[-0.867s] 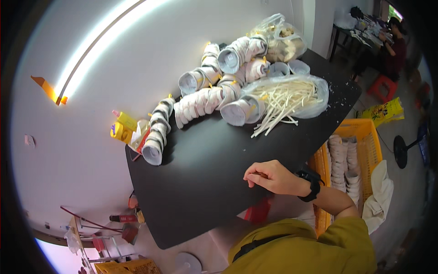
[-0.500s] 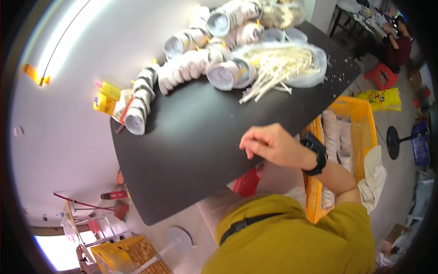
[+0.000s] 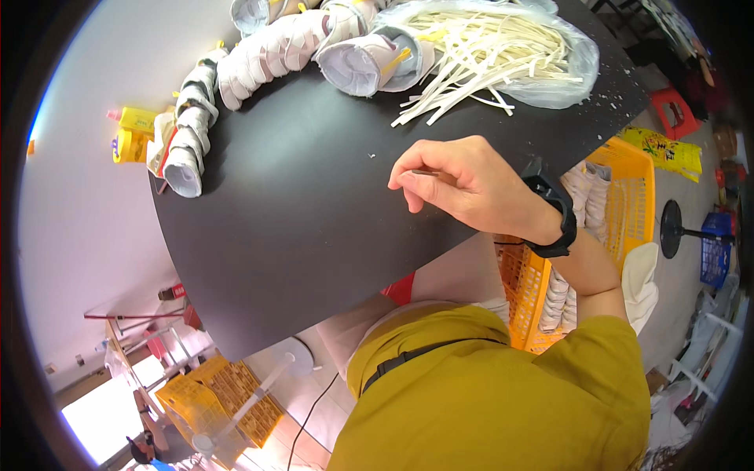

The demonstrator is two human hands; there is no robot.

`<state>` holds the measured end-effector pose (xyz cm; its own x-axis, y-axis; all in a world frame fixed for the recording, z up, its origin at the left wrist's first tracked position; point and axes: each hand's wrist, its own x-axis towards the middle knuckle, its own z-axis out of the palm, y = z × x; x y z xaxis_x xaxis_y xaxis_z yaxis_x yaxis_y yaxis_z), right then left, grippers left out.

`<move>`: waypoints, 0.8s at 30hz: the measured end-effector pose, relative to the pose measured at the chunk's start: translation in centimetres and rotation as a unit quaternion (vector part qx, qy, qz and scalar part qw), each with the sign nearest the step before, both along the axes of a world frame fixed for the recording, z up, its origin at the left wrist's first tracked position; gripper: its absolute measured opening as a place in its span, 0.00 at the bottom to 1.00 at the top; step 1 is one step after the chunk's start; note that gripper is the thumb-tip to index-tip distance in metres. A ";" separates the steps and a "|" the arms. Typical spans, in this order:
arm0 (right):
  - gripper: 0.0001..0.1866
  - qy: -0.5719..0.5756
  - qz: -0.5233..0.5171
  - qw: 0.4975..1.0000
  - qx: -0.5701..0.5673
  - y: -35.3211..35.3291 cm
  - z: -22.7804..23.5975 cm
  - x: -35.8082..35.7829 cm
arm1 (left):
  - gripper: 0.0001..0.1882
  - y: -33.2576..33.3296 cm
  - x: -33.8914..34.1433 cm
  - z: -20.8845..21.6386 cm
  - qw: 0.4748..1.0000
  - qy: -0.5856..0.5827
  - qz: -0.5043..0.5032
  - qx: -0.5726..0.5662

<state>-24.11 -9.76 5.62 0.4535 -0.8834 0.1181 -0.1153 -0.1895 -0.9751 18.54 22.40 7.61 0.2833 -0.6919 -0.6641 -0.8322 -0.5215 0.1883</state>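
Note:
My right hand (image 3: pixel 463 180), with a black watch (image 3: pixel 551 208) on its wrist, is held over the dark table (image 3: pixel 314 228). Its thumb and fingers are pinched on a thin dark stick-like piece (image 3: pixel 425 173), too small to make out fully. Beyond the hand lies a clear plastic bag (image 3: pixel 583 74) with a heap of cream strips (image 3: pixel 503 51) spilling out. Rows of nested pale shoe uppers (image 3: pixel 271 59) line the far side, one pair (image 3: pixel 353 69) close to the strips. Another stack (image 3: pixel 192 125) stands at the left edge. My left hand is out of view.
At my right, a yellow plastic crate (image 3: pixel 632 188) holds more stacked uppers, with white cloth (image 3: pixel 640 282) over its side. Yellow bottles (image 3: pixel 133 145) stand beyond the left table edge. A red stool (image 3: pixel 674 114) and a black stand (image 3: pixel 671 228) are on the floor.
The view has shifted nearer the table, so the uppers sit higher in the picture. My right hand appears larger and slightly further up; the thin piece in its fingers now shows.

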 end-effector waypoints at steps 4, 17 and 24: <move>0.05 0.012 0.028 1.000 0.006 -2.0 1.4 0.1 | 0.12 5.7 -3.0 -3.0 0.994 0.035 0.023 0.104; 0.11 0.174 -0.099 0.947 -0.251 -7.9 -0.3 0.2 | 0.13 -4.0 -7.3 -3.7 0.974 0.141 -0.172 0.032; 0.18 0.333 -0.127 0.841 -0.407 -10.4 -2.9 0.6 | 0.13 -16.7 -12.7 2.4 0.917 0.279 -0.192 -0.213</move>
<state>-23.52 -20.19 2.76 0.4666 -0.7115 0.5254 -0.7227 -0.6492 -0.2374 5.86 5.74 9.96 -0.3368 -0.8996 -0.2779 -0.6519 0.0098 0.7583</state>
